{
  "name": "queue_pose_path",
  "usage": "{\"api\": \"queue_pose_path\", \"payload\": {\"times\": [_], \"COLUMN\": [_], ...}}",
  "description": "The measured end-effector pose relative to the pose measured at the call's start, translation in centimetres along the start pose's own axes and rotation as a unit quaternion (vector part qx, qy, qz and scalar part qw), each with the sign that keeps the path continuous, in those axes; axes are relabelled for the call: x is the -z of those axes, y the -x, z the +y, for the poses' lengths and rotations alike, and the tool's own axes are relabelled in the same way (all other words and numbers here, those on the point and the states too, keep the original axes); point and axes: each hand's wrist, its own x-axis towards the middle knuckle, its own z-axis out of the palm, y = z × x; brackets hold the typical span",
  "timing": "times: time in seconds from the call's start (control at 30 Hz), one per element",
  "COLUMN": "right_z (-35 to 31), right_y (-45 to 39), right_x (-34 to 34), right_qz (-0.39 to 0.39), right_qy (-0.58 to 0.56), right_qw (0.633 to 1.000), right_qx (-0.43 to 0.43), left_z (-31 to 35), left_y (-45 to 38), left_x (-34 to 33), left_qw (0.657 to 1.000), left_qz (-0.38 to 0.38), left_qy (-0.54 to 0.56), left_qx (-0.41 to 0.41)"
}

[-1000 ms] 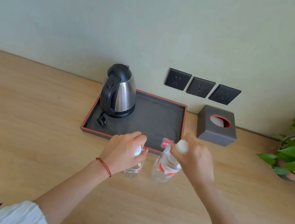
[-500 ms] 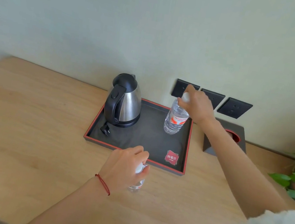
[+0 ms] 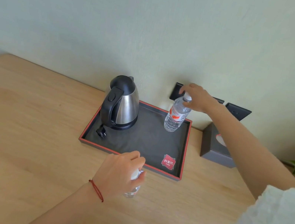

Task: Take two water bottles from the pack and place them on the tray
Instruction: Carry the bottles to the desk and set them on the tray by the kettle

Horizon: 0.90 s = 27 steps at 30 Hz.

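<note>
right now the right hand (image 3: 197, 98) has its grip closed on the cap of the first bottle (image 3: 176, 117), upright in the tray's (image 3: 185, 149) far right corner. left hand (image 3: 120, 170) clamps the second bottle (image 3: 132, 191) on the worktop (image 3: 22, 130); next, probably lift it over the near rim.

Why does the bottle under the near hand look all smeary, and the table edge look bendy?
Head view: the left hand hides most of its bottle, which looks blurred; the wide lens bows the table edge; the bottle on the tray is sharper.
</note>
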Motion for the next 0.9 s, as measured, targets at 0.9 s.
{"api": "queue_pose_path", "payload": {"times": [0.9], "right_z": [-0.9], "right_y": [-0.3], "right_x": [-0.5], "right_qz": [0.072], "right_qy": [0.02], "right_qw": [0.988], "right_qx": [-0.136], "left_z": [-0.1], "left_y": [0.0], "left_x": [0.1], "left_qw": [1.0], "left_qz": [0.008], "left_qy": [0.005], "left_qx": [-0.005]}}
